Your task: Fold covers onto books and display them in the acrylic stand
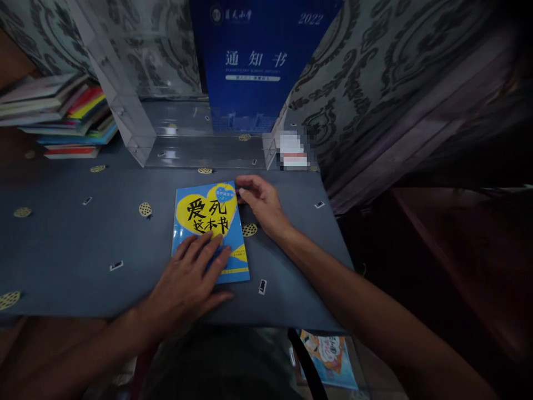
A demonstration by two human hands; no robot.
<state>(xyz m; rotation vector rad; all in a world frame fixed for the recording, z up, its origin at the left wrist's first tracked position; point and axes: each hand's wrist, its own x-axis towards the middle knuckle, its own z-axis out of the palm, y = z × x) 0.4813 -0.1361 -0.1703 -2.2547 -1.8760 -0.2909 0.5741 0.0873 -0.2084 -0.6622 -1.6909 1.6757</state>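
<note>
A blue book (239, 222) with a yellow heart and black Chinese characters on its cover lies closed on the cloth-covered table. My left hand (197, 272) rests on the lower part of the cover, palm down with fingers spread. At the book's upper right corner is my right hand (262, 200), its thumb and forefinger a little apart beside the edge and the other fingers curled. Whether those fingertips touch the pages cannot be made out.
Behind the book stands a clear plastic rack (137, 125) holding a blue folder (254, 66). A pile of books (75, 111) is at the back left. The table's dark cloth (75, 250) carries small printed pineapples. Another book (333, 361) lies below the table's front edge.
</note>
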